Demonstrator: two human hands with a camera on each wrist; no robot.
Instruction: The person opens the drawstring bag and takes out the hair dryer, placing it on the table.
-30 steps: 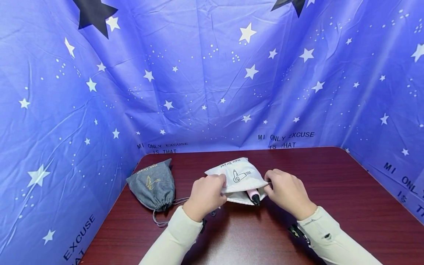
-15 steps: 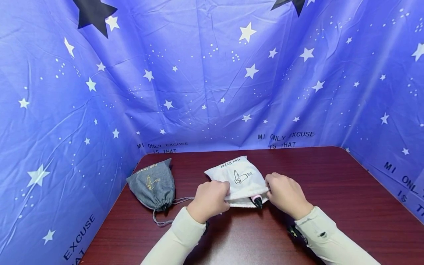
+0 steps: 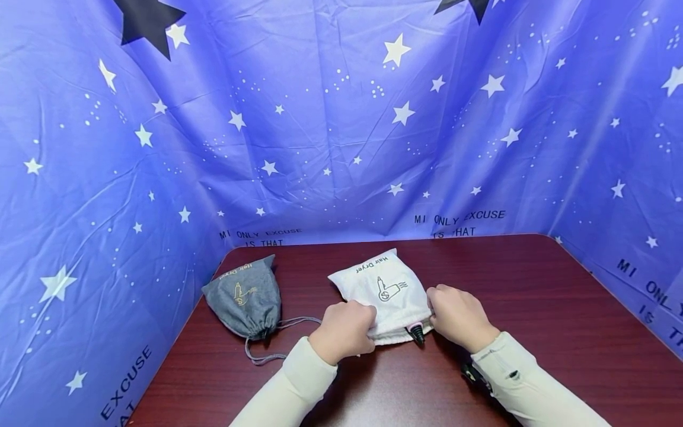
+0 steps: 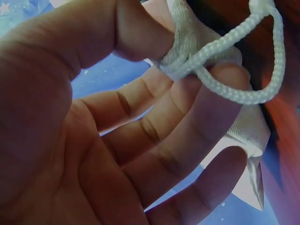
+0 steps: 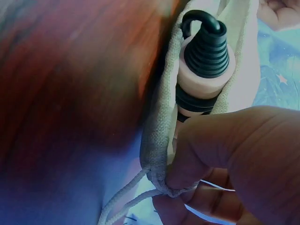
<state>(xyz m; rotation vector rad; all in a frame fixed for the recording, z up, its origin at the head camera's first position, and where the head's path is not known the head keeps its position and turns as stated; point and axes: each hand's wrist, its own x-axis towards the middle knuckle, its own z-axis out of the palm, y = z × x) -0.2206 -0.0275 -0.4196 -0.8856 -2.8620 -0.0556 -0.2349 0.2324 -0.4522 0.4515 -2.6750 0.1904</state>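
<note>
A white drawstring bag (image 3: pixel 395 281) printed "Hair Dryer" lies at the middle of the table, its mouth facing me. My left hand (image 3: pixel 344 332) pinches the left corner of that mouth; in the left wrist view a white cord loop (image 4: pixel 278 58) hangs at the thumb and fingertips. At the opposite corner my right hand (image 3: pixel 461 314) pinches the hem between thumb and fingers. Between the hands a pink hair dryer handle (image 5: pixel 201 84) with a ribbed black cord sleeve (image 3: pixel 417 335) pokes out of the opening. The rest of the dryer is hidden inside the bag.
A closed grey drawstring bag (image 3: pixel 245 299) with gold print lies at the left of the table, its grey cord (image 3: pixel 267 359) reaching toward my left hand. The dark red tabletop (image 3: pixel 560 332) is bordered by a blue star-patterned curtain (image 3: pixel 331 130) behind and at both sides.
Both hands have drawn the mouth of the white bag toward me. The left hand has moved right and nearer. The opening looks narrower, and less of the pink handle shows.
</note>
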